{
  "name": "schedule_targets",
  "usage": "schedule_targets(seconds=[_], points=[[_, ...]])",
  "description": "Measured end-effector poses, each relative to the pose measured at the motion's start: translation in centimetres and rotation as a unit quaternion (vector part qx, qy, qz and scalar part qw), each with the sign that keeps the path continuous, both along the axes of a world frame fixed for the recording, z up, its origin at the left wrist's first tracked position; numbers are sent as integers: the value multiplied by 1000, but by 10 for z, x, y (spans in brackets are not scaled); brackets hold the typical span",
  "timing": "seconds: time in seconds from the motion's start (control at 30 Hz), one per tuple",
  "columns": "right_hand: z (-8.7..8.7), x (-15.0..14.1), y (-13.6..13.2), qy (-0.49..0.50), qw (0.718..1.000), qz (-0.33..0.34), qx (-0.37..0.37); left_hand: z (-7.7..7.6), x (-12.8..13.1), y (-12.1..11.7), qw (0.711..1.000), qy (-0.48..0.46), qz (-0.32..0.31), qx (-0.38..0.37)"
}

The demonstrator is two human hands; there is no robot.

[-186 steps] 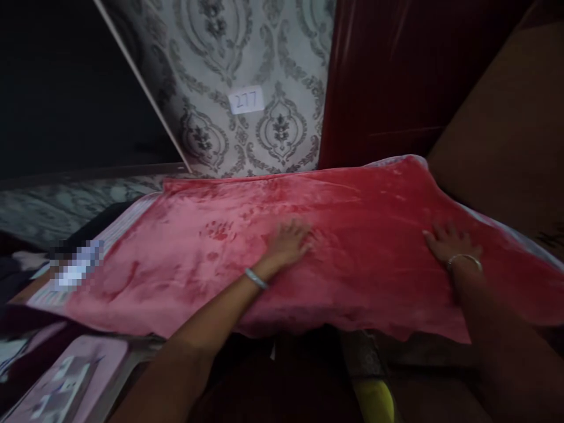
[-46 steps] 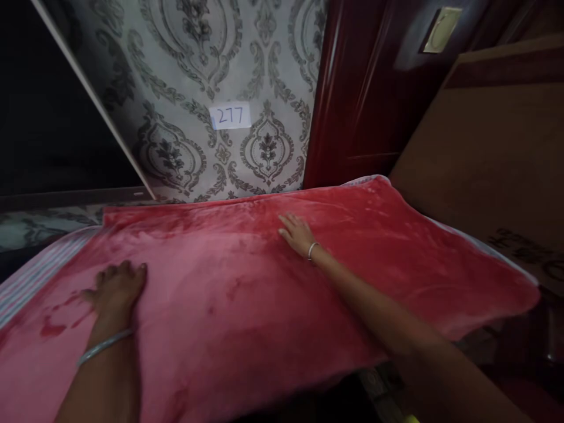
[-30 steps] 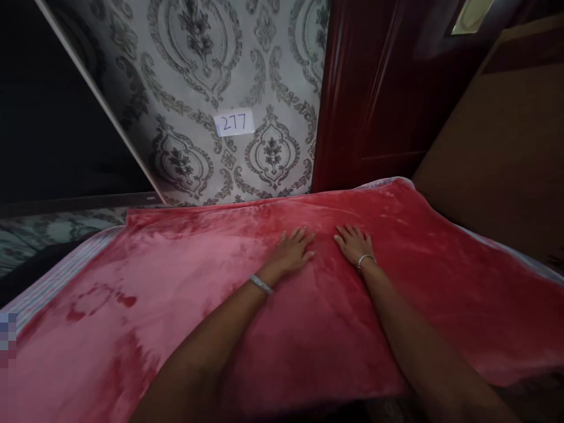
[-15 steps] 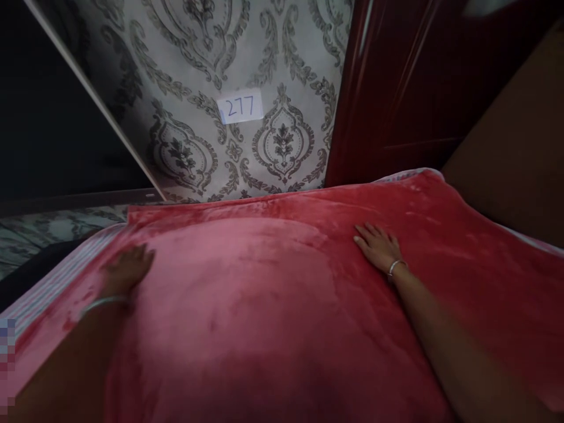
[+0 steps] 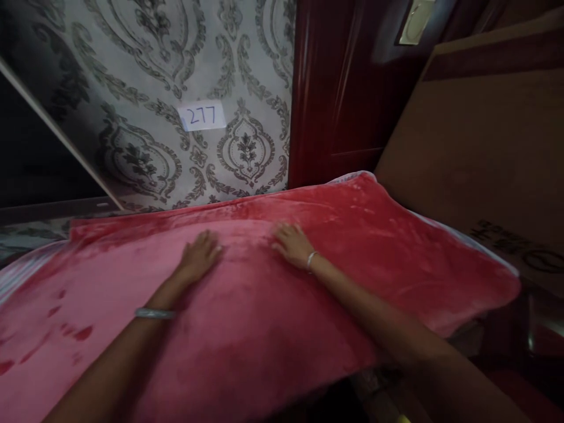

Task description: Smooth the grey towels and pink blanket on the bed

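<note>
A plush red-and-pink blanket [image 5: 247, 305] lies spread over a flat surface, its nap brushed into lighter and darker patches. My left hand [image 5: 200, 255] rests palm down on the pink part, fingers stretched forward, with a bangle on the forearm. To its right, my right hand [image 5: 293, 244] presses flat on the blanket where pink meets red, its fingers spread and a little blurred; a thin bracelet circles that wrist. Neither hand grips the cloth. A pale striped layer [image 5: 26, 270] shows beneath the blanket at the left edge.
Behind the blanket stands a patterned wall [image 5: 247, 147] bearing a paper label [image 5: 202, 116] marked 277. A dark screen [image 5: 39, 147] is at the left. A dark red door [image 5: 343, 88] and a large cardboard box [image 5: 484, 141] stand at the right.
My hands have come closer together over the blanket, the left sliding right and the right sliding left. The view has turned right, showing more of the box and the blanket's near right edge.
</note>
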State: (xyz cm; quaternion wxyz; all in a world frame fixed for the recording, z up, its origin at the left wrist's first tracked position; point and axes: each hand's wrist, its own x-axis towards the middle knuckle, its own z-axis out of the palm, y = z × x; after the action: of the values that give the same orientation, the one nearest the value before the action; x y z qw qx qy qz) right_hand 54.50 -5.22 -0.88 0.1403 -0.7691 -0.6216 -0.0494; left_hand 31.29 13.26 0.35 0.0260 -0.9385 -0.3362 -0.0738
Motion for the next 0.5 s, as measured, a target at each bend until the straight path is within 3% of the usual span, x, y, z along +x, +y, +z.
schedule_targets(seconds=[0.1,0.2,0.37,0.5], points=[[-5,-20,17,-5,994,89,-67,-7,28,-34,997,24,-65,-39],[-9,7,24,-11,991,83,-100,-16,44,-57,996,27,-76,-25],[-7,127,-4,-14,991,-61,-119,-21,42,-54,997,26,-77,-17],[-14,226,-80,5,958,-253,-134,-25,41,-46,997,17,-80,-13]])
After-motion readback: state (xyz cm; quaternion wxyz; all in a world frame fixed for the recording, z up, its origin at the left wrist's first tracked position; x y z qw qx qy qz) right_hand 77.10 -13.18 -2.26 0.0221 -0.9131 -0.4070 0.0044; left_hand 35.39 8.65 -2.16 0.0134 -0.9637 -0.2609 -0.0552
